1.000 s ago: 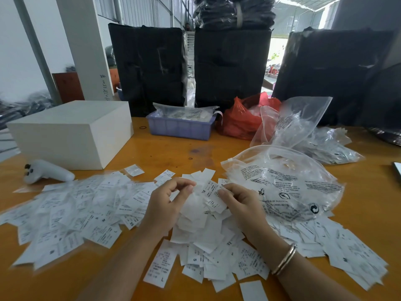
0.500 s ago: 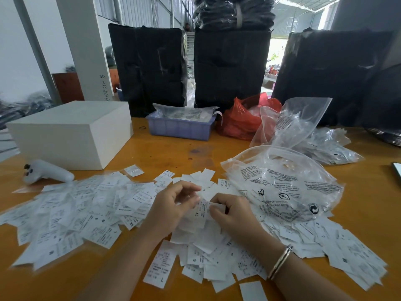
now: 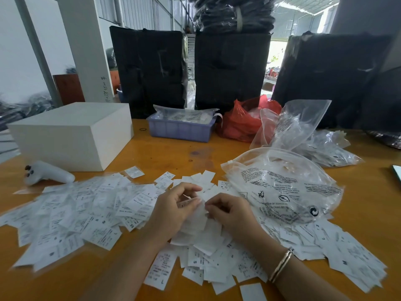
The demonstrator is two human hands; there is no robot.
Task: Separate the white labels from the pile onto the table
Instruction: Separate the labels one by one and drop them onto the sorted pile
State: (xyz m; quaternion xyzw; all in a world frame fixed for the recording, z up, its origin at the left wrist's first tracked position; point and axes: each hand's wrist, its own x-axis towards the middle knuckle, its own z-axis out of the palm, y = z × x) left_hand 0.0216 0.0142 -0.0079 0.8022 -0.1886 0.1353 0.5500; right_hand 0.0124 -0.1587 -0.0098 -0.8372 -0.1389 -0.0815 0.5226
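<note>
Fingertips of the left hand and right hand seem pinched on one thin white printed label above the loose heap of white labels on the orange wooden bench. Featherlight, limp and clingy; peel it by an edge.

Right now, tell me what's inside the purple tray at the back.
The purple tray holds a clear plastic bag with dark print, rising above its rim. Whatever lies beneath the bag is hidden by it and the tray walls.
</note>
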